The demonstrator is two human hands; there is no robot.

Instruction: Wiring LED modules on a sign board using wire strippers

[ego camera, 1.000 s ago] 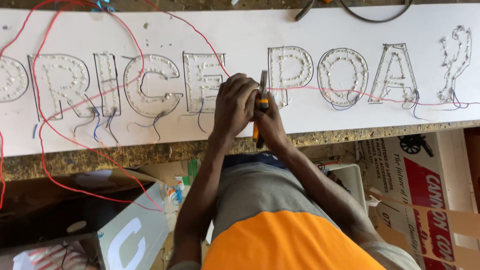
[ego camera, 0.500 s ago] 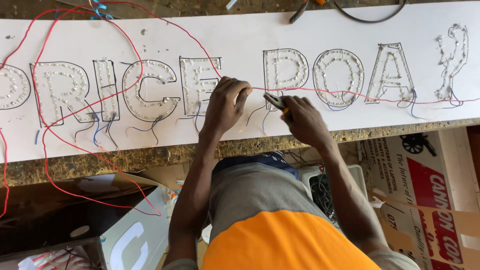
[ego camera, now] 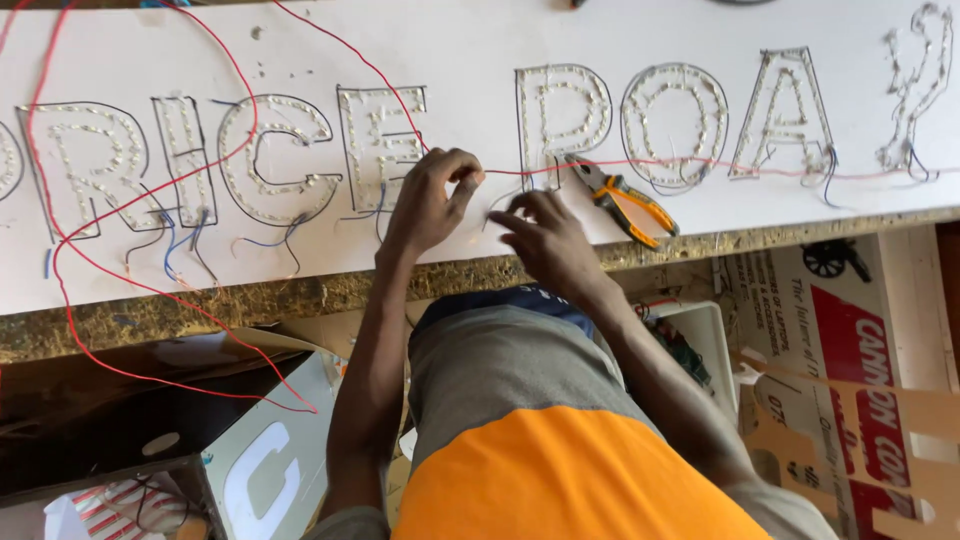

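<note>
Hands at a thin red wire on a white sign board

At frame centre the left hand [ego camera: 432,200] pinches the red wire [ego camera: 560,170], which runs right across the white board [ego camera: 480,40] of bulb-outlined letters; the right hand [ego camera: 545,238], loosely curled, holds nothing I can make out. One pair of orange-handled pliers [ego camera: 625,200] lies beside it. A red-and-white cardboard box [ego camera: 850,340] sits lower right.

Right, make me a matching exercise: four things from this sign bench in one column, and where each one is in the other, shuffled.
Things:
1. pliers
2. left hand
3. right hand
4. red wire

Places:
A. pinching a thin wire by the outlined letters
B. lying on the white board, handles orange
C. looping over the board and down past the bench edge
D. fingers spread just left of the tool

Pairs: 1-B, 2-A, 3-D, 4-C
</note>
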